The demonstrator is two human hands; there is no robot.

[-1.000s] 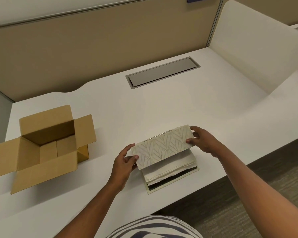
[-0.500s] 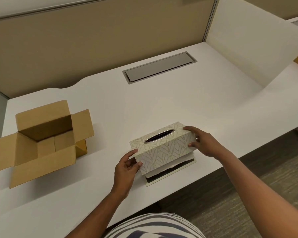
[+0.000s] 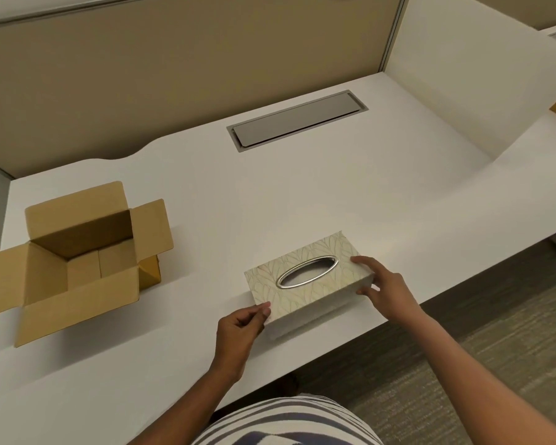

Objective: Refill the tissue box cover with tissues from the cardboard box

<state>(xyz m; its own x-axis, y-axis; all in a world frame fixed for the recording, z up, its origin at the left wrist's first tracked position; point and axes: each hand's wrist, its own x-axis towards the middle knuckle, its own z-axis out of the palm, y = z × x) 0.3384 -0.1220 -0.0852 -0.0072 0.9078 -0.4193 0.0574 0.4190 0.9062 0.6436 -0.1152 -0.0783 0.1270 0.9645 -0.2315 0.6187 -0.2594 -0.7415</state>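
Head view of a white bench (image 3: 302,194) with a grey rectangular hatch (image 3: 297,121) set into its far part and a tan partition (image 3: 174,69) behind it. The tissue box cover (image 3: 308,284), pale with a leaf pattern and a silver-rimmed oval slot (image 3: 307,272) in its top face, sits upright near the front edge of the bench; pale material shows through the slot, but what it is cannot be told. The left hand (image 3: 238,329) meets the cover at its near left corner, thumb and fingertips pressed against the edge, the grip narrow and pinching that corner. The right hand (image 3: 387,289) lies against the cover's right end, fingers spread, one fingertip on the top edge and others on the end face, a loose grip that rests on rather than encloses the cover. The cardboard box (image 3: 77,261) stands well apart to the left on the same bench, its four flaps folded outward and its interior showing only brown walls and floor. A striped garment (image 3: 286,422) fills the bottom of the view.
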